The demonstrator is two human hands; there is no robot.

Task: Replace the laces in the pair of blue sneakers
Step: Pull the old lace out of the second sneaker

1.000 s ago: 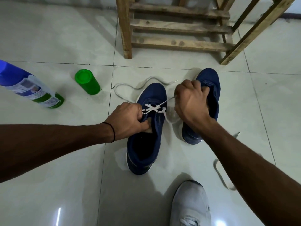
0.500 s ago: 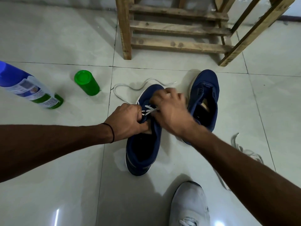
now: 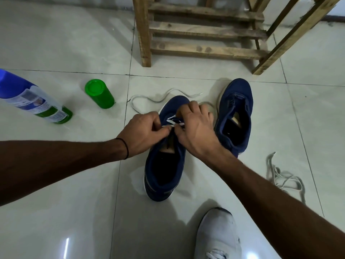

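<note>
Far left on the floor, spray can on its side, green cap near. Centre: left hand pinching white lace at the eyelets of one sneaker; right hand bent over the same eyelets, grip hidden, cannot tell. Just right, second sneaker; loose laces farther right

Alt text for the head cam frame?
The left hand pinches a white lace at the eyelets of the nearer blue sneaker; the right hand curls over the same spot, its grip hidden. The second blue sneaker stands unlaced alongside.
</note>
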